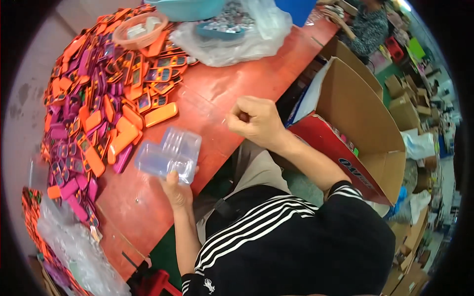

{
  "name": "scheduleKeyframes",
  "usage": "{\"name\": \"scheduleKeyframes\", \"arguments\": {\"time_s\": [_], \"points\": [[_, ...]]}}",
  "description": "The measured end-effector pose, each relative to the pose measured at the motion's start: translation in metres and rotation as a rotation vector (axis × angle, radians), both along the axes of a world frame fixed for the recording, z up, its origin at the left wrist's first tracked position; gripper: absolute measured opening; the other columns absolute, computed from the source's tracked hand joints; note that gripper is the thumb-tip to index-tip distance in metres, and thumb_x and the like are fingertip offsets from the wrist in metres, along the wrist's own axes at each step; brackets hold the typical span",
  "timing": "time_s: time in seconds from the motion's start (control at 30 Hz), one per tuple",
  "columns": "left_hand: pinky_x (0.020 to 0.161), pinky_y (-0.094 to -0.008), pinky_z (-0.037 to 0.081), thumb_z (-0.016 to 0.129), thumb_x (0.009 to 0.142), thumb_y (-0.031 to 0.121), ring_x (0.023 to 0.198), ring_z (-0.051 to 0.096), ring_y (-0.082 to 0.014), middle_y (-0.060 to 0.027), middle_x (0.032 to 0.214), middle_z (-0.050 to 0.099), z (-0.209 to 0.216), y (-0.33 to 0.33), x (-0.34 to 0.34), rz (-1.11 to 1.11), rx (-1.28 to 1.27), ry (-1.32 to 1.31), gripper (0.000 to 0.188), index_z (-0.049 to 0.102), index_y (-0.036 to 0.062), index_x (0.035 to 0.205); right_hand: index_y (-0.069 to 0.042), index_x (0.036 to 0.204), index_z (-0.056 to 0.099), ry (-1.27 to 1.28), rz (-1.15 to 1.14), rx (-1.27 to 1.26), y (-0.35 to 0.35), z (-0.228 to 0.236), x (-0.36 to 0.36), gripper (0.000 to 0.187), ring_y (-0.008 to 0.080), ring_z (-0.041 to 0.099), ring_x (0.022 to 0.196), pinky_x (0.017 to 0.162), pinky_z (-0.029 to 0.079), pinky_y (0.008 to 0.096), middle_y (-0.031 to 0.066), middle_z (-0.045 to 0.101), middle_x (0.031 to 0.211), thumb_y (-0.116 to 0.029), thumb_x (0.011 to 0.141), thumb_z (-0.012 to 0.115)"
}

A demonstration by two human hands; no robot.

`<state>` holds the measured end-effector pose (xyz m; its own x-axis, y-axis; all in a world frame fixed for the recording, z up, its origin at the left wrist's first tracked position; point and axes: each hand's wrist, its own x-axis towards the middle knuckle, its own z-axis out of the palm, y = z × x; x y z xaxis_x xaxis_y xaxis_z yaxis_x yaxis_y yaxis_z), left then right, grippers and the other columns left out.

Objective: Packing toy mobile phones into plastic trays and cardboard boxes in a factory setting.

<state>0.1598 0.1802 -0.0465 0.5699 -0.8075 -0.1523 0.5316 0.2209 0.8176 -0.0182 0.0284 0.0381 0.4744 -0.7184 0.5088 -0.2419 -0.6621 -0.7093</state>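
Note:
My left hand (177, 191) grips a clear plastic blister tray (174, 148) by its near edge, thumb on top. The tray has moulded compartments and is held above the red table (148, 207). My right hand (257, 121) is curled into a loose fist over the table's near edge, apart from the tray. What it holds, if anything, is hidden by the fingers. Left of the tray spreads a large heap of orange and purple toy phones (91, 116); a single orange phone (161, 114) lies at the heap's right side.
At the back stand a pink basket (123, 39) with pale pieces and a plastic bag (222, 54) around a blue tray of small parts. An open cardboard box (345, 148) stands at my right. Another person (368, 29) sits at the far right. More plastic bags (74, 241) lie front left.

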Motion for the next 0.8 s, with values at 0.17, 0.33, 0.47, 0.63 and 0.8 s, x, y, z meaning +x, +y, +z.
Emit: {"name": "scheduleKeyframes", "arguments": {"time_s": [0.17,0.33,0.47,0.63,0.8], "points": [[0.086,-0.0399,0.048,0.08,0.063,0.028,0.105,0.052,-0.0247,-0.0107,0.116,0.048,-0.012,-0.003,-0.008,-0.061,0.002,-0.02,0.083,0.034,0.0034,0.127,-0.007,0.058,0.047,0.539,-0.333,-0.595,-0.031,-0.034,-0.035,0.017,0.0215,0.056,0.05,0.039,0.041,0.0332,0.0056,0.051,0.057,-0.011,0.067,0.061],[0.094,-0.0382,0.04,0.082,0.061,0.033,0.11,0.048,-0.0233,-0.0098,0.12,0.046,-0.018,-0.008,-0.012,-0.146,-0.001,-0.048,0.088,0.034,0.0009,0.127,-0.011,0.06,0.045,0.64,-0.416,-0.694,-0.036,0.001,-0.067,0.018,0.0174,0.055,0.05,0.037,0.039,0.0331,0.0025,0.049,0.059,-0.013,0.068,0.061],[0.096,-0.0378,0.038,0.08,0.063,0.038,0.112,0.047,-0.0235,-0.01,0.121,0.046,-0.009,-0.036,-0.025,-0.245,-0.047,-0.057,0.091,0.031,-0.0002,0.129,-0.01,0.062,0.045,0.77,-0.473,-0.872,-0.09,0.042,-0.112,0.016,0.0197,0.054,0.049,0.038,0.04,0.0342,0.0037,0.048,0.058,-0.014,0.072,0.057],[0.099,-0.0369,0.034,0.072,0.071,0.034,0.116,0.044,-0.0222,-0.0104,0.123,0.044,0.007,-0.102,-0.07,-0.465,-0.106,0.058,0.081,0.03,-0.0002,0.131,-0.006,0.063,0.059,1.184,-0.52,-0.7,-0.228,0.002,-0.195,0.01,0.0251,0.064,0.064,0.048,0.049,0.0363,0.0109,0.061,0.065,-0.011,0.07,0.055],[0.099,-0.0383,0.034,0.067,0.074,0.03,0.116,0.044,-0.0236,-0.009,0.124,0.044,0.017,-0.147,-0.089,-0.609,-0.108,0.063,0.075,0.028,0.0023,0.132,-0.007,0.065,0.063,1.319,-0.42,-0.534,-0.282,-0.016,-0.203,0.011,0.0272,0.064,0.068,0.056,0.052,0.0381,0.0127,0.063,0.066,-0.01,0.071,0.054]]}}
